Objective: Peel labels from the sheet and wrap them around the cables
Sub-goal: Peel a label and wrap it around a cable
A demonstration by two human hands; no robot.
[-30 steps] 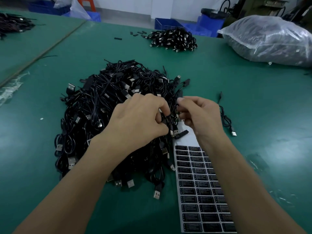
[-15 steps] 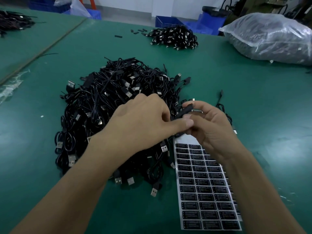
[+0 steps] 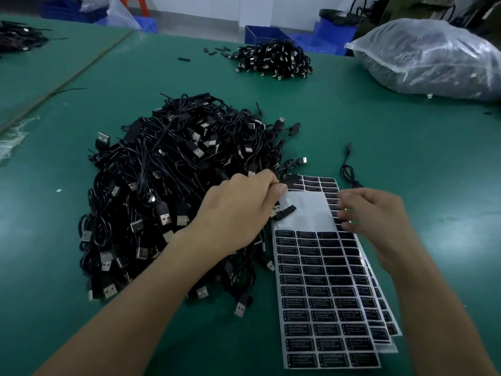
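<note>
A big heap of black USB cables [image 3: 168, 185] lies on the green table. Beside it on the right is a stack of label sheets [image 3: 325, 294] with rows of black labels; part of the top sheet's upper area is bare backing. My left hand [image 3: 238, 213] rests at the sheet's upper left corner, with fingers and thumb pinched together; what they pinch is hidden. My right hand [image 3: 376, 223] hovers over the sheet's right edge, its fingers apart, blurred and holding nothing. A black connector [image 3: 284, 213] from the heap lies on the bare backing.
One loose cable [image 3: 349, 172] lies right of the sheets. A smaller cable pile [image 3: 273, 59] sits at the far side of the table, with a large clear plastic bag [image 3: 428, 58] at the far right. Blue crates [image 3: 268, 33] stand behind the table.
Both hands held a cable together above the sheet. They have parted and lowered: the left went to the sheet's upper left corner, the right let go and moved to its right edge.
</note>
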